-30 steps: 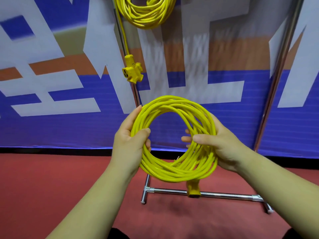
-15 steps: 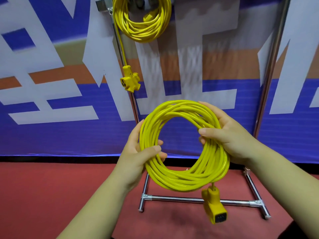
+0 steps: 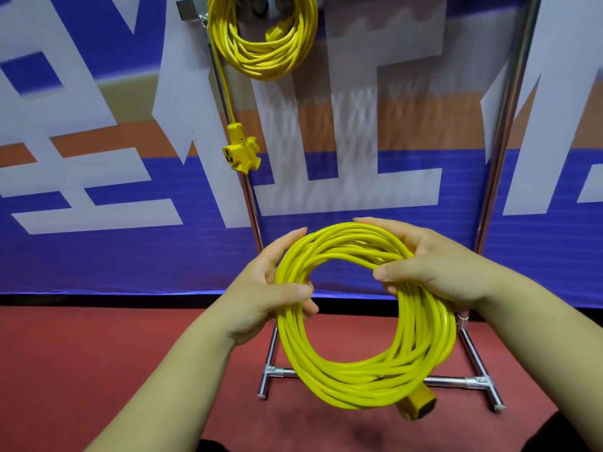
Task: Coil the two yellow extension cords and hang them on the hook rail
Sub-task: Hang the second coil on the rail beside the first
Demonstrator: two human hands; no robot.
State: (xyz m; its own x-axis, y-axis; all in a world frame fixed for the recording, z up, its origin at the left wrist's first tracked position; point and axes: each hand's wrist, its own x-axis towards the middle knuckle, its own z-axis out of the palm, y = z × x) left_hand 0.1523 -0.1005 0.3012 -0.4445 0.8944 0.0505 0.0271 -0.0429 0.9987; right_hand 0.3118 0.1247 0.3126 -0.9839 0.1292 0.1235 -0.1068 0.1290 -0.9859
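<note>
Held coil: a yellow extension cord, wound into a round multi-loop coil, is suspended in front of the person above the floor. Its yellow plug block hangs at the coil's lower right edge.

Left hand: fingers and thumb curled round the coil's left side, gripping the bundled strands.

Right hand: thumb inside the loop, fingers over the outside, gripping the upper right of the coil.

Hung coil: a second yellow cord hangs coiled from the hook rail at the top edge of the view. One strand drops from it to a yellow multi-outlet socket, which dangles just beside the left upright.

Rack: chrome tube stand with two uprights and a floor crossbar with T-joints.

Room: red floor covering, dull finish. Behind the rack, a blue banner with large white characters and an orange band; a black strip runs along its base.
</note>
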